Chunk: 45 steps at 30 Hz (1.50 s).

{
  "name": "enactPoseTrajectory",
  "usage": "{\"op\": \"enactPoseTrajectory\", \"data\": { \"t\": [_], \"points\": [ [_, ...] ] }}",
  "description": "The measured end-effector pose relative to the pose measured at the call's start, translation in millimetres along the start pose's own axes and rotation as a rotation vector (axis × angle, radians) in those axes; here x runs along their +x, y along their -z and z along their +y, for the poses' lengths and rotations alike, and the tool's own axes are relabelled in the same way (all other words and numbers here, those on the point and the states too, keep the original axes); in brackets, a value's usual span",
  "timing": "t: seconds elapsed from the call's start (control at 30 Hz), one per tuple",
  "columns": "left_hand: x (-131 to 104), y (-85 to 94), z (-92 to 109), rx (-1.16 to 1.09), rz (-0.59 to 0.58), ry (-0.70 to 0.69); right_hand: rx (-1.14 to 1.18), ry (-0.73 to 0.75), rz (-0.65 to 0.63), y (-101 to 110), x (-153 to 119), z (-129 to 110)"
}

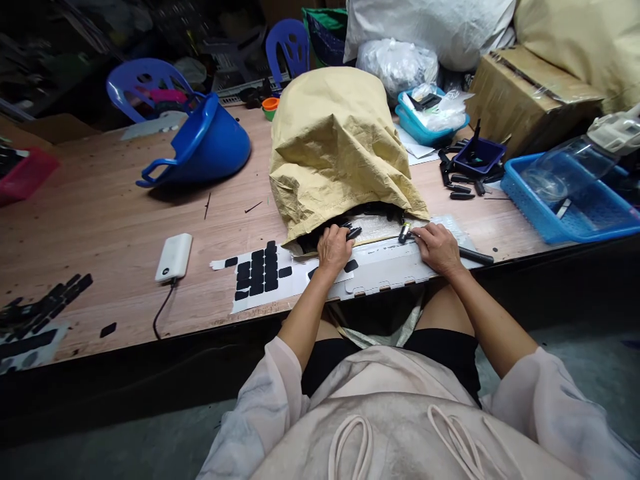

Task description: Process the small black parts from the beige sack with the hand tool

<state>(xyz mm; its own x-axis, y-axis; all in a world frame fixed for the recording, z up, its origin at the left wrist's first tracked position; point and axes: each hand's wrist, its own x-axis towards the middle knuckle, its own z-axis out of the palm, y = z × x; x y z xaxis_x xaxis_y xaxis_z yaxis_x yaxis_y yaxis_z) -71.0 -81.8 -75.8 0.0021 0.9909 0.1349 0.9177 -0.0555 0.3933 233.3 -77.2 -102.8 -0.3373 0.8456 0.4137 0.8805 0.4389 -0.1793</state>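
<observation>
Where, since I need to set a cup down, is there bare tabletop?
The widest bare patch of wood-grain table lies between the pink plastic basket, blue plastic tub and white power bank. Crowded: right of the yellow fabric sack, where slim black pieces lie near a blue plastic tray.

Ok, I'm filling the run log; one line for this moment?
left hand: at sack mouth, by black parts | right hand: holding tool | bucket: beside sack
</observation>
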Motion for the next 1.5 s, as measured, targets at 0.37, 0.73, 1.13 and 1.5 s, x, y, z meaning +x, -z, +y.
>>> {"op": "enactPoseTrajectory", "data": {
  "t": [0.37,0.73,1.13,1.5],
  "points": [
    [-40.7,2.1,27.1,-0.187,-0.147,-0.229,-0.021,0.007,0.015,-0.2,0.3,-1.3],
    [-46.7,-22.6,28.7,-0.338,-0.125,-0.088,0.067,-0.011,0.038,9.4,0.8,-7.8],
    [-45.4,-23.9,30.8,-0.416,-0.108,-0.034,0.460,0.089,0.033,27.3,-9.7,-87.6],
    [-45.7,-24.9,31.1,-0.412,-0.091,-0.039,0.405,0.039,-0.008,23.6,-19.0,-75.4]
  ]
}}
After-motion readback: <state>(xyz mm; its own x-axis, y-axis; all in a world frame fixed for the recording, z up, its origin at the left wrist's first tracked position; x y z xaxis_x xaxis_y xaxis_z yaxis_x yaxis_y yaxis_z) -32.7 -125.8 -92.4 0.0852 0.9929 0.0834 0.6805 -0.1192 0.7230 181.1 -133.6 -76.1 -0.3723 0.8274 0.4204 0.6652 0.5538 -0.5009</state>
